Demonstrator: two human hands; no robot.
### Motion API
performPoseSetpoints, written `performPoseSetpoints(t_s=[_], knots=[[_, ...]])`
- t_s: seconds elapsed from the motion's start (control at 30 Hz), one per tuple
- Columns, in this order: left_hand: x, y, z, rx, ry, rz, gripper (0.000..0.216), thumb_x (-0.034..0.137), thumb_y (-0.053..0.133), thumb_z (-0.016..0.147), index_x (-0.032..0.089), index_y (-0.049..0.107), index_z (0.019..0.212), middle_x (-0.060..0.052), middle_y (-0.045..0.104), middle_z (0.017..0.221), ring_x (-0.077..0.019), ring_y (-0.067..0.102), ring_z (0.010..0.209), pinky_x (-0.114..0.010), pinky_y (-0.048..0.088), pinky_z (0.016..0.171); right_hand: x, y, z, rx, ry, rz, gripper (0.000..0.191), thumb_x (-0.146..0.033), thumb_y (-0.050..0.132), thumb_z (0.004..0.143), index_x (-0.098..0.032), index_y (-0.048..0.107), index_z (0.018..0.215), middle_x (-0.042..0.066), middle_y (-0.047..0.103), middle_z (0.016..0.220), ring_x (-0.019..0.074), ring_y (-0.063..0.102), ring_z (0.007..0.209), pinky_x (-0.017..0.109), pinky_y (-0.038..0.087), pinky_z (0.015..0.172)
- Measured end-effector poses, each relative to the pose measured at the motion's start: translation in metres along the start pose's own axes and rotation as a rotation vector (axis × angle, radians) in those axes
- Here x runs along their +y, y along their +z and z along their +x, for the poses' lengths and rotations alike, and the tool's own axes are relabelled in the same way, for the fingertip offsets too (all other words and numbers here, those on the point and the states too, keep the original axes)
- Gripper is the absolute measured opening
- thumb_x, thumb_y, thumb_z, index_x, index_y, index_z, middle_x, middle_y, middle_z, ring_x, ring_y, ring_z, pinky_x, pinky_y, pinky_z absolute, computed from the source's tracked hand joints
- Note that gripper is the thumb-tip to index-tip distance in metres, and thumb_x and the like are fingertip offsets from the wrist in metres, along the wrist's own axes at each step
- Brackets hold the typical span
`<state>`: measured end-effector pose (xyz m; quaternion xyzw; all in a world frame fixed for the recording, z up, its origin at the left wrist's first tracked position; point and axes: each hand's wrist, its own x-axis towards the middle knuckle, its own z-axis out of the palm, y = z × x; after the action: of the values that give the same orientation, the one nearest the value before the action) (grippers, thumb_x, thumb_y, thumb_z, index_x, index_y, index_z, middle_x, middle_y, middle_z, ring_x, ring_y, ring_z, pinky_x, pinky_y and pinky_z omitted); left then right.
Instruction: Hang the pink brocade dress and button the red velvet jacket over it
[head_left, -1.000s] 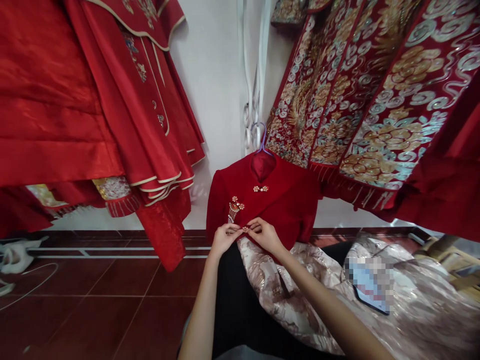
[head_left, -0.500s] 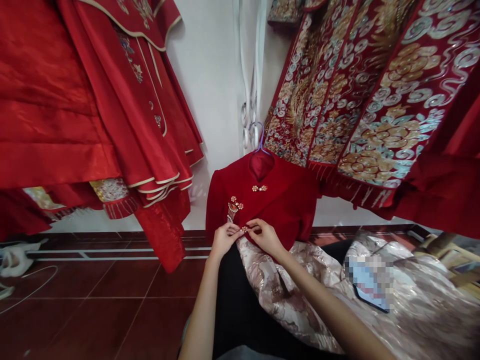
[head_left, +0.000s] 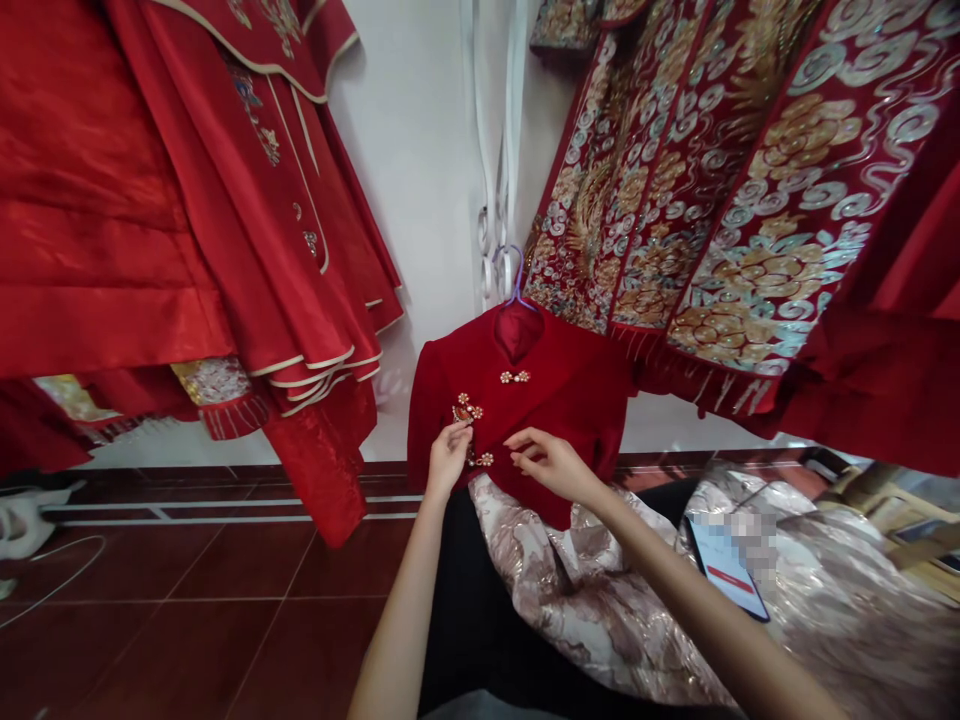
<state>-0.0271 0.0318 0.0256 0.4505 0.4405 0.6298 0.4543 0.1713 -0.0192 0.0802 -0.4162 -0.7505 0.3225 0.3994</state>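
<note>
A dark red jacket hangs in front of me on a purple hanger. A flower clasp fastens it below the neck, and a lower clasp sits near the hem. On the jacket's left side is a beaded brooch, its hanging tassels mostly covered by my left hand. My left fingers are pinched together over those tassels. Right of the lower clasp, my right hand hovers close to the cloth, thumb and fingers apart, holding nothing.
Red garments hang at left, an embroidered red garment at right. Shiny pale brocade cloth lies below the jacket, with a phone on it. A white metal rail runs low above the tiled floor.
Both hands have left the lower clasp. My left hand moved up and left to the brooch's tassels; my right hand drew away to the right and its fingers opened. The phone screen is now lit differently.
</note>
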Motion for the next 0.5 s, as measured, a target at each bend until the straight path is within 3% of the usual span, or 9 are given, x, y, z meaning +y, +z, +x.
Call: performPoseSetpoints(t_s=[0.13,0.37,0.5], knots=[[0.011,0.013,0.015,0.021,-0.127,-0.128,0.027,0.03,0.073,0.07,0.013,0.067,0.091,-0.01,0.07,0.097,-0.0154,0.066,0.083,-0.033,0.051,0.084,-0.02,-0.027,-0.002,0.009,0.001,0.051,0.026,-0.035,0.055,0.084,-0.019,0.06,0.104,0.006,0.065,0.099,0.0139,0.066,0.079,0.029,0.055,0.073],[0.023,0.02,0.019,-0.038,-0.19,-0.198,0.023,0.032,0.07,0.073,0.015,0.068,0.088,-0.009,0.071,0.093,-0.0148,0.066,0.078,-0.03,0.051,0.077,-0.054,-0.062,-0.009,0.064,-0.006,0.15,0.032,-0.041,0.058,0.083,-0.019,0.059,0.107,0.007,0.063,0.096,0.016,0.065,0.082,0.031,0.057,0.074],[0.028,0.021,0.018,0.012,-0.165,-0.292,0.024,0.03,0.071,0.073,0.015,0.067,0.091,-0.01,0.07,0.1,-0.0147,0.066,0.086,-0.028,0.05,0.081,-0.065,-0.076,-0.015,0.105,-0.043,0.183,0.035,-0.042,0.059,0.082,-0.018,0.059,0.108,0.008,0.064,0.094,0.0158,0.065,0.082,0.033,0.057,0.077]])
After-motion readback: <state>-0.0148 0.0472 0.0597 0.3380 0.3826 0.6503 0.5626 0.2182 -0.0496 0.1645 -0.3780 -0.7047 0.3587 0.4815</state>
